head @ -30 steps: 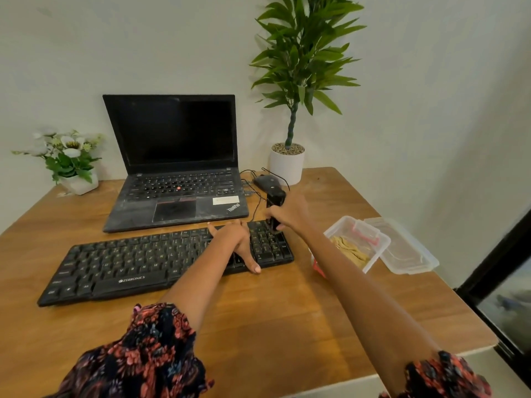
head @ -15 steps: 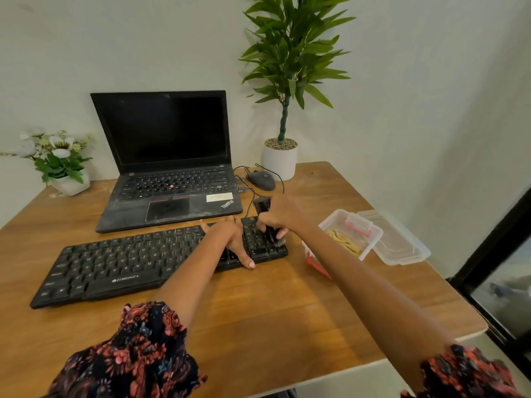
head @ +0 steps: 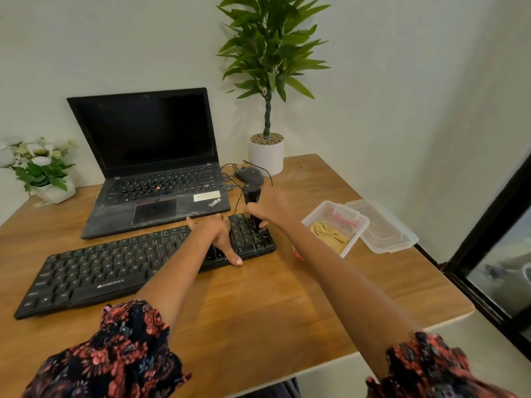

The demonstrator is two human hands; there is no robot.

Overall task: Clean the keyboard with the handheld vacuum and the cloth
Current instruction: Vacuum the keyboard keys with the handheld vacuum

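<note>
Keyboard lies angled mid-desk, near front of laptop. Left hand flat, fingers spread on keys. Right hand grasps upright handheld vacuum, nozzle on keyboard's right end. Cloth in open container near desk's right edge; bare wood along front edge.

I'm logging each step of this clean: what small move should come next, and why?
Probably slide the handheld vacuum leftward along the keyboard: the right hand holds its nozzle on the right-end keys, the left hand steadies the board, and the keys further left look unswept.
</note>
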